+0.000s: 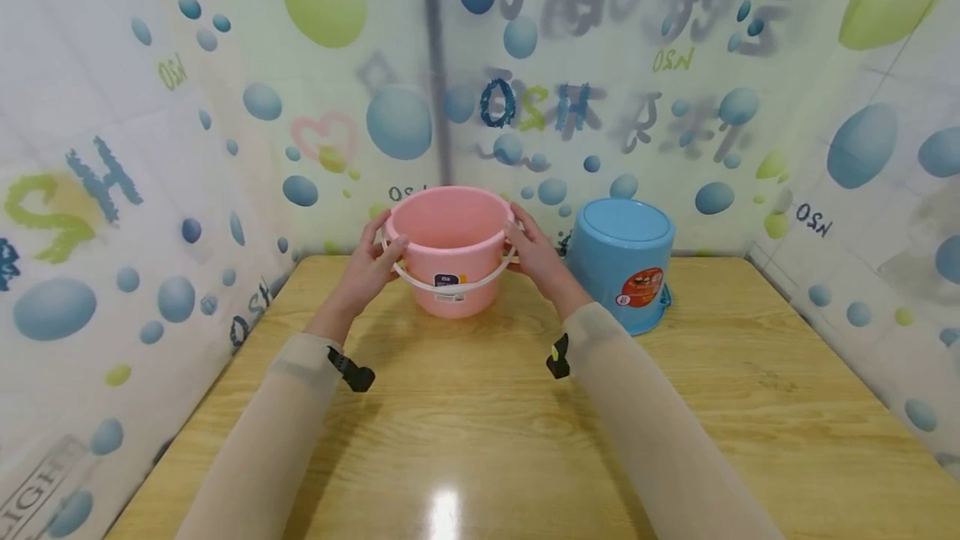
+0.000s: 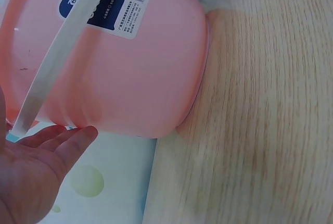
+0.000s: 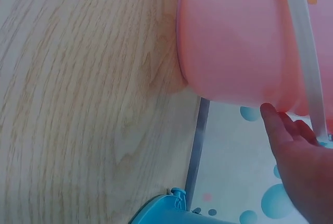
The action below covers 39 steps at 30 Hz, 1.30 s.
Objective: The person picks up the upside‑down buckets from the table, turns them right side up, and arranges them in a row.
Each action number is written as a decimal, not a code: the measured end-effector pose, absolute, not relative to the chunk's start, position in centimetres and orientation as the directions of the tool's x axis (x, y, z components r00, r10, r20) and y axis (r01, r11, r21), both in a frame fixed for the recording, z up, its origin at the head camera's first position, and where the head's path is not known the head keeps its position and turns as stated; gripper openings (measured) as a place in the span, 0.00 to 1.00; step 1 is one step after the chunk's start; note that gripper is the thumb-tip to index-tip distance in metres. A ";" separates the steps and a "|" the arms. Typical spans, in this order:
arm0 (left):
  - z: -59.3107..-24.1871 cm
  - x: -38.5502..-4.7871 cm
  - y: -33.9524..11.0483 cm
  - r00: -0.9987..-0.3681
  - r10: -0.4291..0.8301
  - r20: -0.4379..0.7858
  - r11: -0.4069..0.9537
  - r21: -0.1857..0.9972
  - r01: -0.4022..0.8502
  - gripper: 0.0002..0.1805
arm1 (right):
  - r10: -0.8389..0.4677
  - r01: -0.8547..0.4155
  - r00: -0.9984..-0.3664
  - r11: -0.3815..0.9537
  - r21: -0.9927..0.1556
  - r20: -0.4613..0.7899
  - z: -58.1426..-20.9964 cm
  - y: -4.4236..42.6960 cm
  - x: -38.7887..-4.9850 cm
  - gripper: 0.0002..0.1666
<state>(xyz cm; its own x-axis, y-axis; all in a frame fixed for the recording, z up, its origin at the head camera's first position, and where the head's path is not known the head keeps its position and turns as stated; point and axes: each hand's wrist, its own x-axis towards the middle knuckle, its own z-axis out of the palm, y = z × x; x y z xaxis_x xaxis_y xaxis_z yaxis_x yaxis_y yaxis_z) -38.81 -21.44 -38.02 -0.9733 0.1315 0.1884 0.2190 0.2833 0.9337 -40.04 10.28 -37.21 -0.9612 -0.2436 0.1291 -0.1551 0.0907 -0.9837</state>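
Observation:
A pink bucket (image 1: 450, 262) stands upright at the back of the wooden table, its open top facing up. Its white handle (image 2: 58, 52) hangs down across the front, over a dark blue and white label (image 2: 122, 15). My left hand (image 1: 370, 267) grips the bucket's left side at the rim, with the thumb in front and the fingers round the side. On the opposite side, my right hand (image 1: 542, 255) holds the rim in the same way. Each wrist view shows fingertips touching the wall below the rim. The inside bottom of the bucket is hidden.
A blue bucket (image 1: 611, 252) stands upside down to the right, close to my right hand, with a red sticker (image 1: 641, 287) on its side. Patterned curtains (image 1: 397, 123) enclose the wooden table (image 1: 465, 407) at the back and both sides.

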 end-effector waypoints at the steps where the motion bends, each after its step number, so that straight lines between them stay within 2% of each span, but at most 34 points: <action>1: -38.1 -38.9 -21.5 -0.974 0.132 0.187 0.289 0.932 0.218 0.43 | -0.241 -0.155 -0.962 0.097 -0.983 0.128 -37.2 10.3 -40.0 0.40; 7: -38.2 -38.8 -21.7 -0.971 0.149 0.184 0.317 0.922 0.223 0.44 | -0.206 -0.182 -0.967 0.145 -0.973 0.150 -37.3 10.2 -39.8 0.40; 10: -38.2 -38.3 -22.0 -0.969 0.156 0.193 0.298 0.926 0.232 0.45 | -0.165 -0.209 -0.971 0.229 -0.951 0.173 -37.6 10.3 -39.7 0.41; 14: -37.8 -37.5 -22.6 -0.965 0.128 0.230 0.316 0.913 0.259 0.46 | -0.084 -0.245 -0.969 0.309 -0.919 0.230 -37.3 10.5 -39.0 0.45; 17: -37.2 -36.8 -22.9 -0.958 0.095 0.272 0.357 0.889 0.287 0.45 | -0.065 -0.298 -0.954 0.311 -0.902 0.293 -36.4 10.9 -38.2 0.46; 22: -35.9 -35.7 -23.1 -0.930 0.082 0.359 0.359 0.859 0.363 0.42 | -0.106 -0.372 -0.928 0.325 -0.869 0.358 -34.8 11.9 -36.5 0.46; 27: -34.9 -34.7 -22.4 -0.890 0.121 0.440 0.341 0.823 0.454 0.38 | -0.153 -0.391 -0.920 0.352 -0.850 0.360 -34.3 13.1 -34.2 0.45; 39: -33.8 -31.3 -19.0 -0.765 0.353 0.539 0.284 0.717 0.636 0.38 | -0.345 -0.492 -0.864 0.429 -0.757 0.366 -35.3 15.9 -29.2 0.42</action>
<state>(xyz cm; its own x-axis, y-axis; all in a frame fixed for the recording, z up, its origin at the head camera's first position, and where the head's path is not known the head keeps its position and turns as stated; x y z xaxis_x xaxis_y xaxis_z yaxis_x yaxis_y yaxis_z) -31.30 -18.96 -33.84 -0.7648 0.3532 0.5388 0.6364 0.2842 0.7171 -29.18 15.92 -35.34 -0.8644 -0.3452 0.3656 -0.4919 0.4295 -0.7573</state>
